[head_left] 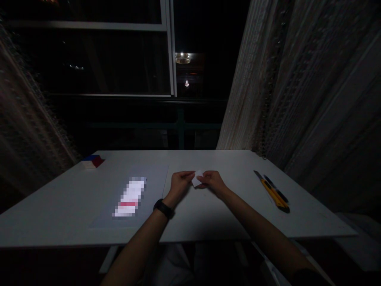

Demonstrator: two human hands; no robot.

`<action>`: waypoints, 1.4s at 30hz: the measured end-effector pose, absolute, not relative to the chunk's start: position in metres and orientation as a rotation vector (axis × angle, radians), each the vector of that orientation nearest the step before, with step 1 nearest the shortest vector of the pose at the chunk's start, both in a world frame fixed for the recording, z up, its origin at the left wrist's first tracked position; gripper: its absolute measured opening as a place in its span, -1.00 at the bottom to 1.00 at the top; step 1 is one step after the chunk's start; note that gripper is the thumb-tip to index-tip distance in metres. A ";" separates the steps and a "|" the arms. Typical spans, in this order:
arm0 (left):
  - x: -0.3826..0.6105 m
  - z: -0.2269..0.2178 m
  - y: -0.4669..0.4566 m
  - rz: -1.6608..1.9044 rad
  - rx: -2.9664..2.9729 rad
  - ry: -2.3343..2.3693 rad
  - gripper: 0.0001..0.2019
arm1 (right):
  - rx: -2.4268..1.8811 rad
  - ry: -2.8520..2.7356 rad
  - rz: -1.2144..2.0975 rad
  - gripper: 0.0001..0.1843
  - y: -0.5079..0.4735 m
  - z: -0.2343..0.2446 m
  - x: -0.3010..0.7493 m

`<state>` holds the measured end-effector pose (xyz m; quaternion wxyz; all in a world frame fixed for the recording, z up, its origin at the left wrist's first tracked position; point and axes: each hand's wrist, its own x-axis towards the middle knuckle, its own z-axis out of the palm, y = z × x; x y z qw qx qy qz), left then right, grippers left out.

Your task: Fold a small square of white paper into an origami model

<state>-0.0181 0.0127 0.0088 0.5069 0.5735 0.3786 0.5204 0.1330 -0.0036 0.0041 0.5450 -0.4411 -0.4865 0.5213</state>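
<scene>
A small piece of white paper (197, 179) is held just above the middle of the white table. My left hand (180, 184) pinches its left side between thumb and fingers, with a dark band round the wrist. From the other side my right hand (214, 182) grips the paper's right edge, thumb toward me. The fingers partly cover the paper, so its exact shape and folds are hard to make out in the dim light.
Left of my hands, a lit, pixelated phone-like screen (130, 198) lies on a large pale sheet (157, 176). A coloured cube (93, 161) sits at the far left. A yellow utility knife (274, 194) and a dark pen (276, 188) lie at right on the table (226, 226). Curtains (247, 79) hang behind.
</scene>
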 end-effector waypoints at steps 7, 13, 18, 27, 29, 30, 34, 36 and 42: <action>-0.021 0.010 0.008 1.256 1.925 1.094 -0.81 | -1.135 -1.211 1.207 -0.52 -0.003 0.007 0.131; -0.022 0.013 0.003 1.243 2.052 1.085 -0.78 | -1.194 -1.228 1.039 -0.52 0.001 0.004 0.130; -0.023 0.013 0.004 1.203 2.084 1.090 -0.79 | -1.140 -1.207 1.057 -0.63 -0.001 0.004 0.130; -0.021 0.016 0.002 1.164 2.068 1.081 -0.81 | -1.188 -1.181 1.100 -0.65 0.003 0.009 0.136; -0.021 0.016 0.002 1.161 2.053 1.060 -0.81 | -1.176 -1.165 1.093 -0.65 0.002 0.010 0.136; -0.021 0.016 0.002 1.169 2.039 1.057 -0.81 | -1.159 -1.155 1.100 -0.64 0.002 0.010 0.135; -0.020 0.014 0.003 1.202 1.968 1.064 -0.81 | -1.125 -1.151 1.063 -0.66 0.002 0.009 0.136; -0.020 0.012 0.004 1.205 1.955 1.059 -0.82 | -1.124 -1.156 1.019 -0.67 0.003 0.007 0.137; -0.020 0.010 0.006 1.200 1.953 1.054 -0.81 | -1.108 -1.156 1.014 -0.62 0.006 0.004 0.137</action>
